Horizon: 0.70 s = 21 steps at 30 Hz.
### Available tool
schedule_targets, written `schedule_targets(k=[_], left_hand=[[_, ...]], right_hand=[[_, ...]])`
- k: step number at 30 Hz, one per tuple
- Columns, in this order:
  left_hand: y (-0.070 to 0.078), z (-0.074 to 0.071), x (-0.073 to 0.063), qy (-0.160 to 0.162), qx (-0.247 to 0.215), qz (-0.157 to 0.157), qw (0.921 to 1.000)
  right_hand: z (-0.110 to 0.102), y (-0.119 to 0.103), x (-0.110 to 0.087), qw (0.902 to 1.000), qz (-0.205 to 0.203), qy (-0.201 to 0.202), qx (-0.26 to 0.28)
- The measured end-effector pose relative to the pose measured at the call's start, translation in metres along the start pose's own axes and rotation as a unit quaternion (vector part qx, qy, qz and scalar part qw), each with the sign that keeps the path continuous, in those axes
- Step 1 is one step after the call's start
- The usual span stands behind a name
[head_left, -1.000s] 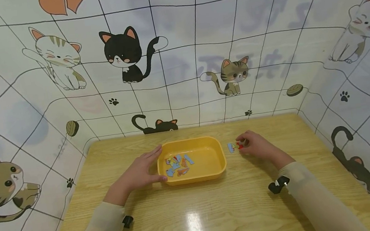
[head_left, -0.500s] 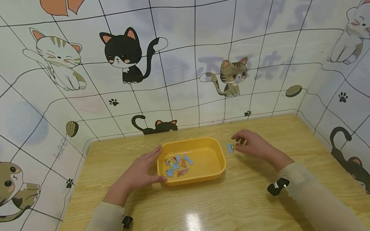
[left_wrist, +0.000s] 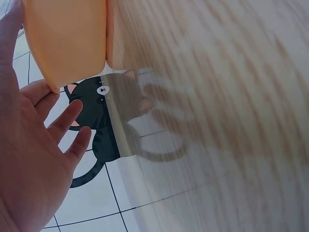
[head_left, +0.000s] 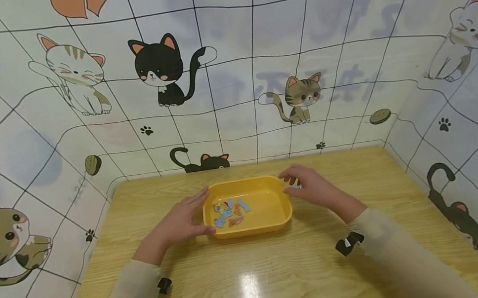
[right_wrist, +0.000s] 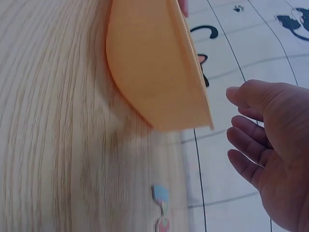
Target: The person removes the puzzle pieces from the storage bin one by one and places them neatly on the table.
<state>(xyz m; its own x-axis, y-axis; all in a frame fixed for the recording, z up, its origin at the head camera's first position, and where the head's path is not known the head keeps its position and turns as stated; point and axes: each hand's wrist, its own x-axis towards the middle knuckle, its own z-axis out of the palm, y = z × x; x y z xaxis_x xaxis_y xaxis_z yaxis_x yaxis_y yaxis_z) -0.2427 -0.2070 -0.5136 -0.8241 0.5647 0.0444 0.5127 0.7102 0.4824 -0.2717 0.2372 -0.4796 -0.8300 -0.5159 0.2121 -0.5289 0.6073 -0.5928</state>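
A yellow plastic tray point(head_left: 269, 215) stands on the wooden table. Several small flat jigsaw pieces point(head_left: 227, 214) in blue, orange and yellow lie loose in its left half. My left hand point(head_left: 179, 221) spans the tray's left end, thumb at the near corner and fingertips by the far corner, fingers mostly straight. Over the tray's far right corner hovers my right hand point(head_left: 313, 187), its fingers loosely curled with nothing seen between them. In the right wrist view it is apart from the rim, and joined jigsaw pieces point(right_wrist: 161, 194) lie on the table beyond the tray, mostly hidden by the hand in the head view.
The table point(head_left: 201, 283) meets cloth-like walls point(head_left: 231, 85) printed with cats and grid lines at the back and both sides. Dark wrist cameras point(head_left: 350, 243) sit on both sleeves. Light glares off the table's near middle.
My right hand has left the joined jigsaw pieces on the table and moved left to the tray's right rim. The left hand and the tray have stayed put.
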Motion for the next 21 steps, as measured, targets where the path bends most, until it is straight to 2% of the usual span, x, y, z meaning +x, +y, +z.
schedule_targets(k=[7, 14, 21], left_hand=[[0.001, 0.0, 0.0, 0.004, -0.003, 0.003, 1.0], [0.0, 0.001, 0.001, 0.005, 0.001, 0.006, 1.0], [-0.001, 0.002, 0.001, 0.008, 0.0, 0.005, 1.0]], right_hand=[[0.019, -0.026, 0.019, 0.9983, -0.007, -0.057, 0.008], [0.041, -0.043, 0.04, 0.9918, -0.01, -0.126, -0.019], [0.059, -0.049, 0.053, 0.9881, -0.032, -0.146, -0.037]])
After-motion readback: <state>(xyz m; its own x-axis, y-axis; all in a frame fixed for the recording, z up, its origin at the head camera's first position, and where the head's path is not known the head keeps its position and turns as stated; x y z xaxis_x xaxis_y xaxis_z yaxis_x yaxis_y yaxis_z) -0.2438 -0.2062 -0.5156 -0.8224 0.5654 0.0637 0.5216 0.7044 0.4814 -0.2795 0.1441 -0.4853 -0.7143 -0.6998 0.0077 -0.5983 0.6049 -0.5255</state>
